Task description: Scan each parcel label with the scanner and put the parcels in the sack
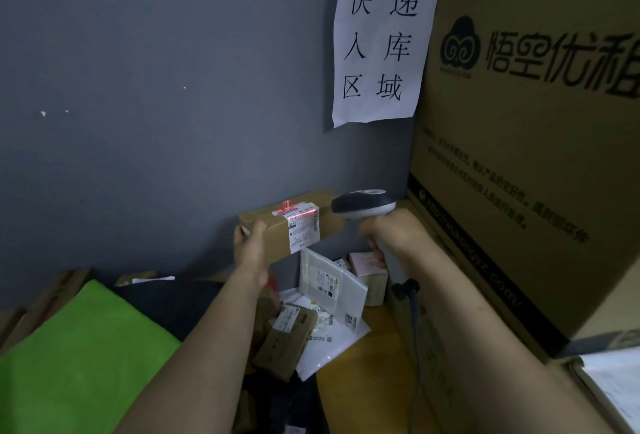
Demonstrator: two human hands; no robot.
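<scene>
Grey wall [138, 104] fills the upper left (paper sign [384, 38] top centre); above the wooden table [356, 385], left hand [251, 248] grips a parcel [277, 237], right hand [384, 229] clamps the scanner [363, 203].

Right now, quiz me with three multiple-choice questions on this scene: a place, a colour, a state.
1. Where does the paper sign hang? A. against the grey wall B. on a door C. on the floor
2. What colour is the cloth at lower left? A. blue B. green C. red
3. What does the left hand hold? A. nothing B. a pen C. a brown parcel
A: the wall is right behind it. B: it is plainly green. C: its fingers grip the parcel while the right hand aims the scanner at it.
</scene>
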